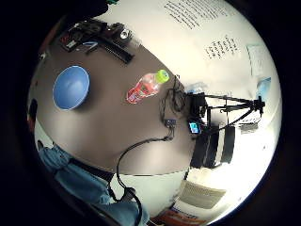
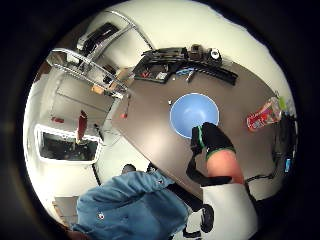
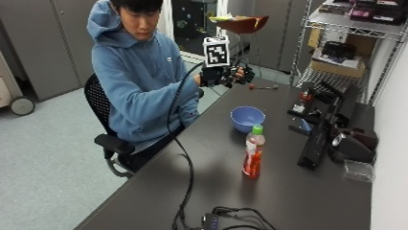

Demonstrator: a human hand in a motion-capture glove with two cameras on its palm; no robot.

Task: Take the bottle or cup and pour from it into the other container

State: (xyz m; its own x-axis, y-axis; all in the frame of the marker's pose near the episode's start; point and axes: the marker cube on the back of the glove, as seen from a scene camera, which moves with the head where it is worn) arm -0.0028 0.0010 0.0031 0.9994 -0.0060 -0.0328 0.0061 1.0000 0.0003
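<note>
My gloved right hand hangs above the counter, grip released and holding nothing; the bottle stands just beside the blue bowl.

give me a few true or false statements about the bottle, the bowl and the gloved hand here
1. The clear plastic bottle with red drink and green cap stands upright on the dark table. True.
2. The gloved right hand grips the bottle. False: it is raised above the table, holding nothing.
3. The round blue bowl lies upside down. False: it sits open side up.
4. The bottle's cap is on. True.
</note>
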